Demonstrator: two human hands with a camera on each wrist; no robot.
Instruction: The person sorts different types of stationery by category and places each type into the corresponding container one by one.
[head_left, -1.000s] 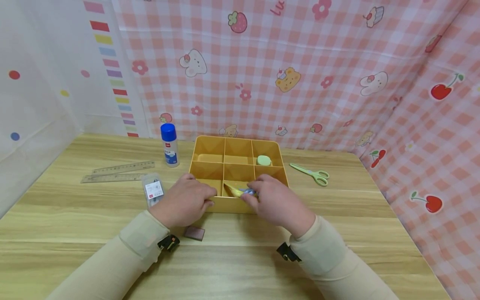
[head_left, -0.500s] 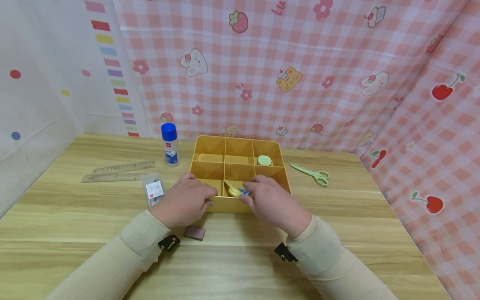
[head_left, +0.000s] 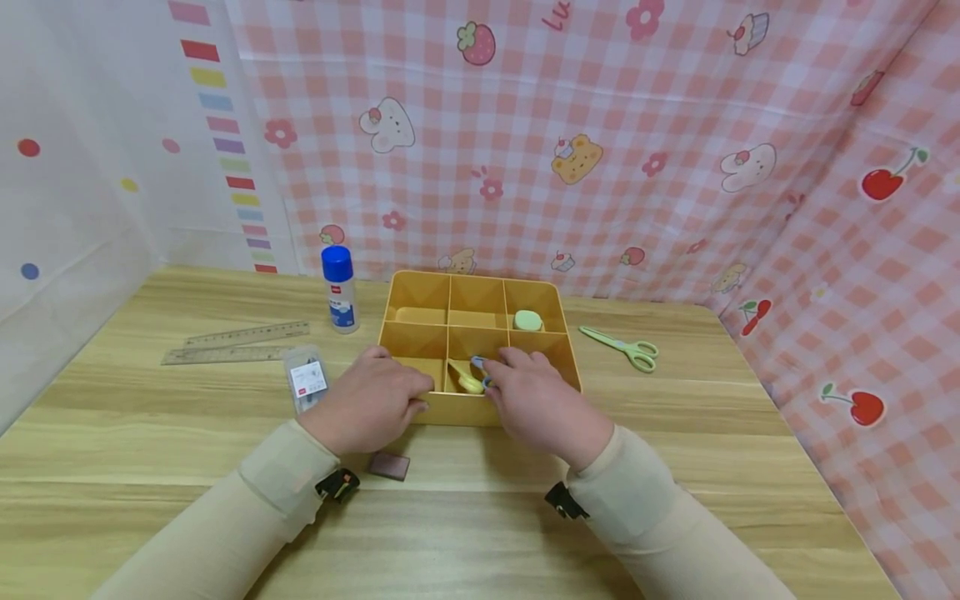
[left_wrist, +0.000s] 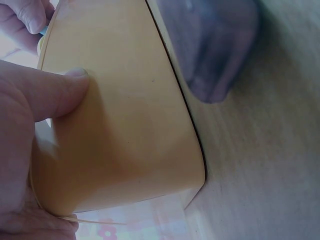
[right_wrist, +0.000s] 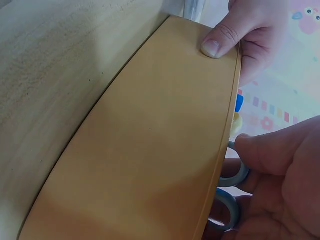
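A yellow-orange organizer box (head_left: 465, 409) with several compartments stands on the table. My left hand (head_left: 367, 400) grips its front-left rim, the thumb (left_wrist: 70, 92) lying against the outer wall. At the front middle compartment, my right hand (head_left: 547, 404) holds a pair of blue scissors (head_left: 477, 362) by the handle; in the right wrist view thumb and fingers close on the blue handle rings (right_wrist: 231, 212). The blades are hidden. Beside them in that compartment lies a pair of yellow scissors (head_left: 468, 381). A rounded pale green item (head_left: 527, 320) sits in the back right compartment.
Green scissors (head_left: 626, 346) lie right of the box. To the left are a blue-capped bottle (head_left: 340, 292), clear rulers (head_left: 232, 354) and a small labelled clear case (head_left: 306, 379). A brownish-purple block (head_left: 390, 467) lies in front. Patterned cloth (head_left: 487, 167) hangs behind.
My right hand has shifted slightly, turning the blue scissors so a handle ring shows beyond the fingertips. The yellow scissors have settled in the compartment. My left hand stays at the rim.
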